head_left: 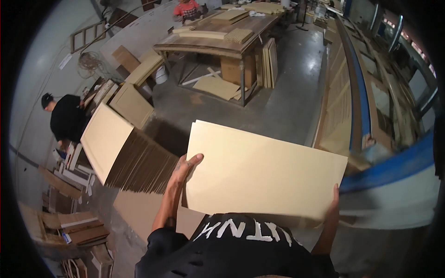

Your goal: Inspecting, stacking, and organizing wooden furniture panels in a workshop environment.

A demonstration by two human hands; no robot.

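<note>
A wide cream-coloured board (266, 171) is held in front of my body, tilted, with a second edge showing at its upper left corner. My left hand (189, 163) grips its left edge, thumb on the face and fingers behind. At the right edge my right hand (333, 204) holds the board, a finger showing along the side; the rest is blurred. Just left of the board stands a tall stack of similar panels (143, 162), dark brown along the edges, with a cream face (105, 139) at its outer end.
A workbench (204, 46) carrying cream strips and panels stands ahead, boards leaning on its leg (269, 65). A long machine bed with a blue rail (361, 102) runs along the right. One person in black (67, 118) is at the left; another in red (187, 10) is behind the bench. Scrap wood (83, 227) lies lower left.
</note>
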